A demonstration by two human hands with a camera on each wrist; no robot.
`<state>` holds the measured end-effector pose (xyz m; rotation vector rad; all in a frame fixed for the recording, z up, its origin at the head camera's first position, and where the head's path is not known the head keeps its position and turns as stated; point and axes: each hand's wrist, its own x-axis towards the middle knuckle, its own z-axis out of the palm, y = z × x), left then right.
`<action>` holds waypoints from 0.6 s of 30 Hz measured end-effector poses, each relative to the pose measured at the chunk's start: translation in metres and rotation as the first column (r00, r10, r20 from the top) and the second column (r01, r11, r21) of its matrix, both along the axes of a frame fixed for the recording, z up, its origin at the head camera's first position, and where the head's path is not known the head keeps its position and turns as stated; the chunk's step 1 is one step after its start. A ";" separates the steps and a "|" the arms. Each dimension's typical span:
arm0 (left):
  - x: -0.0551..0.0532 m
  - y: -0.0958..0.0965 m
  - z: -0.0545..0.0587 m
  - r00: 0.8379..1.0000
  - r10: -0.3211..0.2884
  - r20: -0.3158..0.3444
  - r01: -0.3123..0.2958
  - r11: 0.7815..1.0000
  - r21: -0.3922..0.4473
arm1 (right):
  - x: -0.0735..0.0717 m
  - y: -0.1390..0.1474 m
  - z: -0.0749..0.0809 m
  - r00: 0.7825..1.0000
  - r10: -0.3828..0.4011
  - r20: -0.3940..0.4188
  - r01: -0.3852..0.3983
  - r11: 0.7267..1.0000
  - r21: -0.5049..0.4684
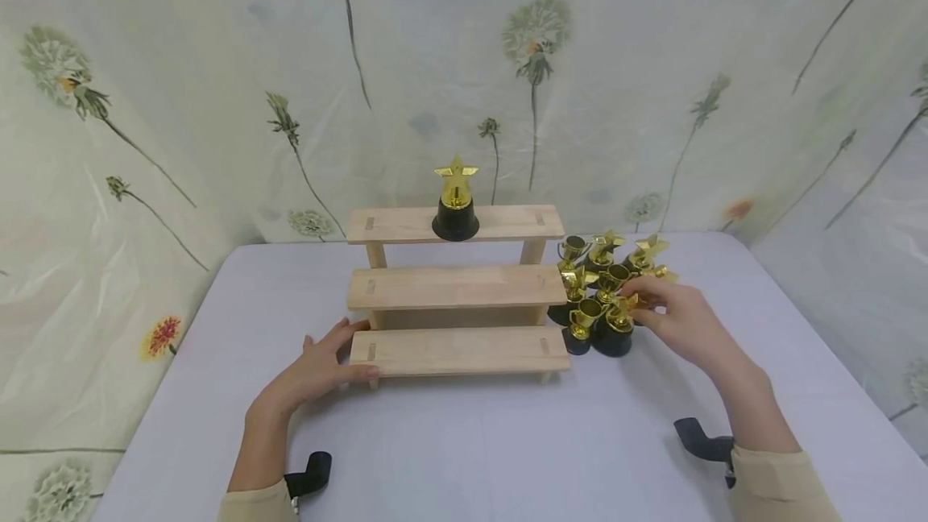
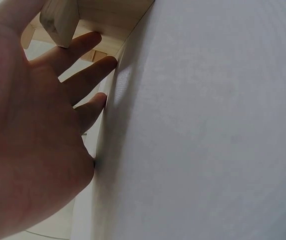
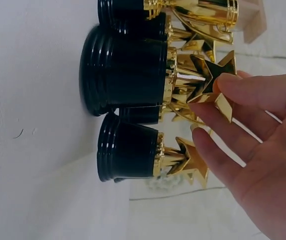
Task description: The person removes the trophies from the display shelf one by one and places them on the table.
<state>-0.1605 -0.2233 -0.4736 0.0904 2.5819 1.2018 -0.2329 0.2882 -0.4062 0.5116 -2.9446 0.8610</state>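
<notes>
A three-step wooden display stand stands on the table, with one gold star trophy upright on its top step. My left hand holds the left end of the lowest step, thumb at the front and fingers behind. In the left wrist view, the stand's leg shows between the thumb and spread fingers. My right hand pinches the gold star of a black-based star trophy between thumb and fingers. That trophy is at the front of a cluster beside the stand's right end.
Several gold star and cup trophies crowd together there, among them a small cup trophy at the front left and another star trophy close by. A white cloth covers the table. Behind it hangs a flower-print curtain.
</notes>
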 end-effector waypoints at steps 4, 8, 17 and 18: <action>0.001 -0.001 -0.001 1.000 0.006 -0.001 -0.006 1.000 0.001 | 0.000 0.001 -0.002 1.000 -0.005 0.000 0.005 1.000 0.007; 0.001 -0.002 0.000 1.000 0.007 0.006 -0.007 1.000 -0.001 | 0.001 -0.001 -0.002 1.000 -0.001 -0.015 0.002 1.000 0.015; 0.000 -0.002 -0.003 1.000 0.008 0.003 -0.008 1.000 -0.002 | 0.004 -0.004 -0.002 0.996 0.003 -0.084 0.004 0.997 0.078; 0.000 -0.002 -0.004 1.000 0.007 0.003 -0.007 1.000 0.000 | 0.004 -0.004 -0.002 0.997 0.001 -0.083 0.006 0.997 0.083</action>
